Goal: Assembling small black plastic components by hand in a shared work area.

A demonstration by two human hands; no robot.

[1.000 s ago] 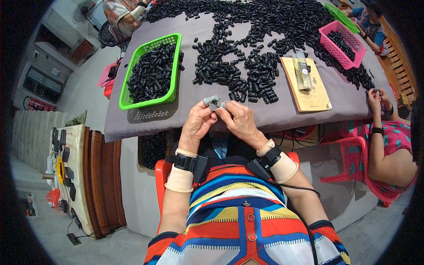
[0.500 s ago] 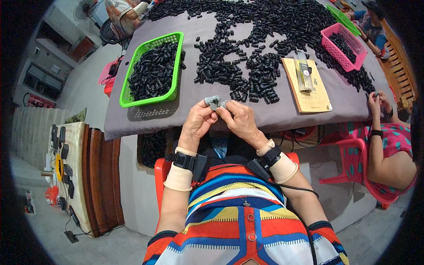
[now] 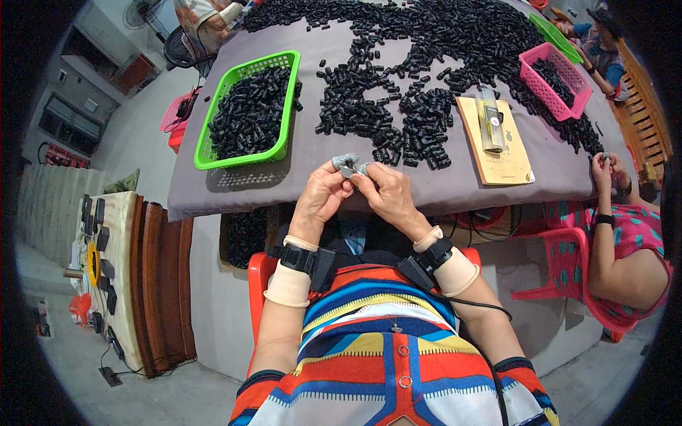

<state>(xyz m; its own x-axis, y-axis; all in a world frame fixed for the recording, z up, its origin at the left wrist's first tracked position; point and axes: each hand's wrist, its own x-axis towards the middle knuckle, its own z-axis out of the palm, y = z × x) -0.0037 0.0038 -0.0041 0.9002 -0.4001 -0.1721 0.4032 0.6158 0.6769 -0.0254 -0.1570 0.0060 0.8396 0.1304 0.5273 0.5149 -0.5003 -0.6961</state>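
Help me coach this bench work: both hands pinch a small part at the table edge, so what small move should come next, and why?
Probably drop the small grey part into the green basket. Both the left hand and right hand grip it with grey-tipped fingers, the basket already holds similar black pieces, and it sits just left of the hands. Whether the part is finished is too small to tell.

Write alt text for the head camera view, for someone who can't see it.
A person's left hand and right hand pinch a small grey part together over a grey-clothed table strewn with black pieces. A green basket holds more.

The small part point(image 3: 348, 170) between the fingertips point(image 3: 339, 162) is too small to identify.
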